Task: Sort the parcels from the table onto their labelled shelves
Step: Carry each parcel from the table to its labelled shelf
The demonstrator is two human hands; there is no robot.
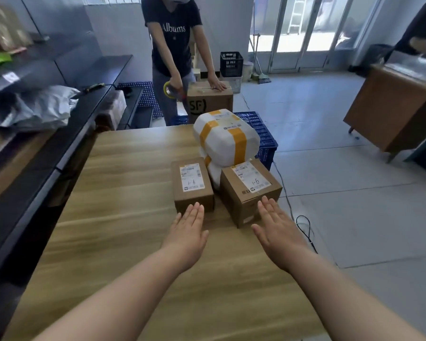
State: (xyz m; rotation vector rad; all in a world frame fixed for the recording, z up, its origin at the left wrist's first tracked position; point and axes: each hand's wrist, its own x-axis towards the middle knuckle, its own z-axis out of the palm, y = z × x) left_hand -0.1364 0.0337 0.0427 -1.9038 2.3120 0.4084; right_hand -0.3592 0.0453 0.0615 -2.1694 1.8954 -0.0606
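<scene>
Two brown cardboard parcels sit on the wooden table (123, 217), each with a white label marked 9-1. The smaller parcel (191, 184) lies left, the larger parcel (250, 190) right at the table's edge. Behind them two white sacks (225, 137) bound with yellow tape are stacked. My left hand (186, 230) stretches flat, fingertips just in front of the smaller parcel. My right hand (276, 226) is flat too, fingers beside the larger parcel's near right face. Neither hand holds anything.
Dark shelves (67, 99) run along the left with grey bags (42, 107) on them. A person (175, 45) beyond the table tapes an SF carton (209, 99). A blue crate (263, 136) stands by the table's far right; a wooden desk (394, 107) stands right; cables trail on the floor.
</scene>
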